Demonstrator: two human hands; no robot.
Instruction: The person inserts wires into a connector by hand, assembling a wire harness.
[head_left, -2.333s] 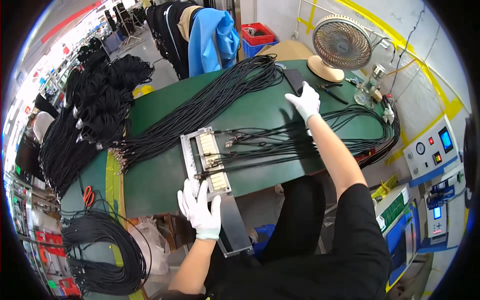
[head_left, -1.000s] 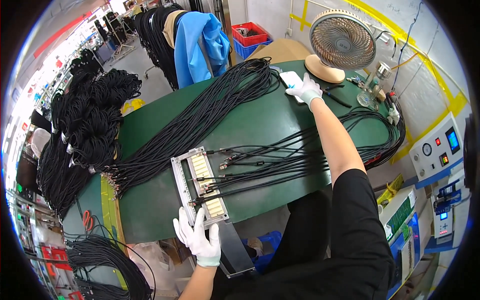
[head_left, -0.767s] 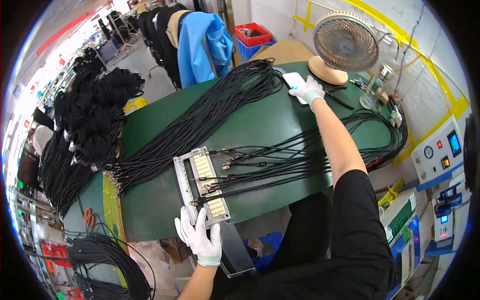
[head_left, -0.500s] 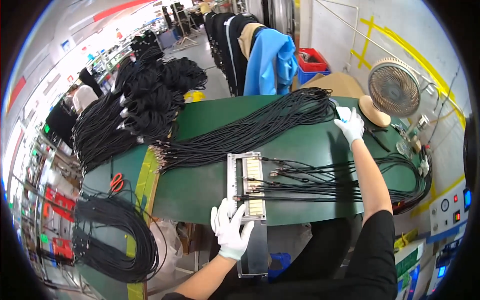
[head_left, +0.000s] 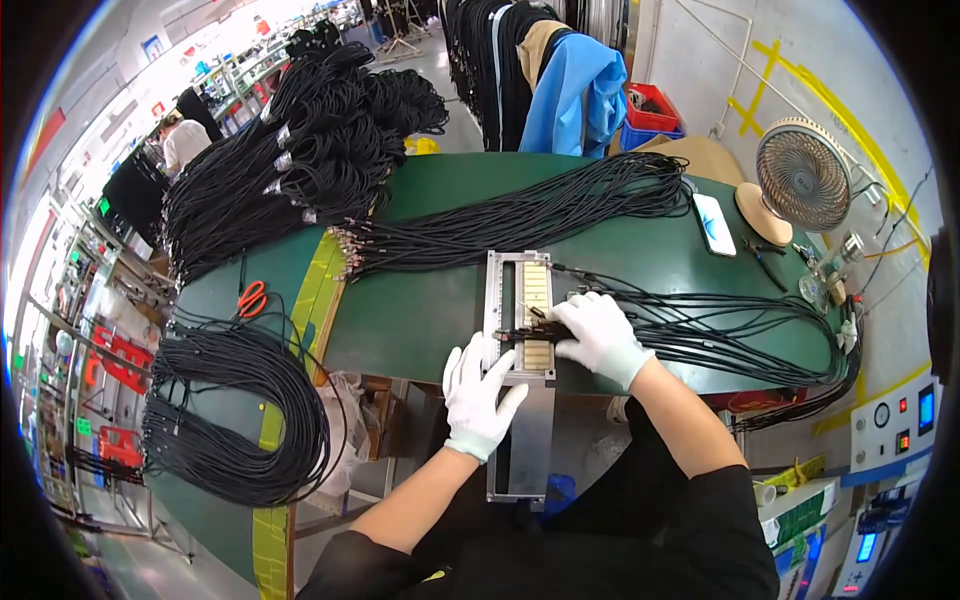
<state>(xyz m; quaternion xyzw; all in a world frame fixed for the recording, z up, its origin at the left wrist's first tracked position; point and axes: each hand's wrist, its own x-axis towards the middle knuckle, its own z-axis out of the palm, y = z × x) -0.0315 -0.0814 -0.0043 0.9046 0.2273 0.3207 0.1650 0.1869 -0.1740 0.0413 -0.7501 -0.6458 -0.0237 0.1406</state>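
Note:
A metal fixture (head_left: 492, 300) with a row of cream-coloured slots stands at the table's front edge. Several black cables (head_left: 690, 312) run into it from the right, their connector ends lying across the slots. My white-gloved right hand (head_left: 603, 338) is closed around some of these cables beside the slots; its fingertips partly hide the ends. My left hand (head_left: 478, 402), gloved as well, is spread at the fixture's near left side, fingertips by its edge and nothing in its grasp. A long bundle of black cables (head_left: 540, 220) lies behind the fixture.
On the green table (head_left: 420, 330) are a lit phone (head_left: 713, 224), pliers (head_left: 765, 266), a fan (head_left: 803, 175) and orange-handled scissors (head_left: 252, 299). Coiled cables (head_left: 250, 420) lie at left, a large cable heap (head_left: 330, 150) behind them. A control box (head_left: 893, 425) stands at right.
My right hand has come back from the phone at the far right to the cables at the fixture. The phone screen is now uncovered. The whole view has shifted.

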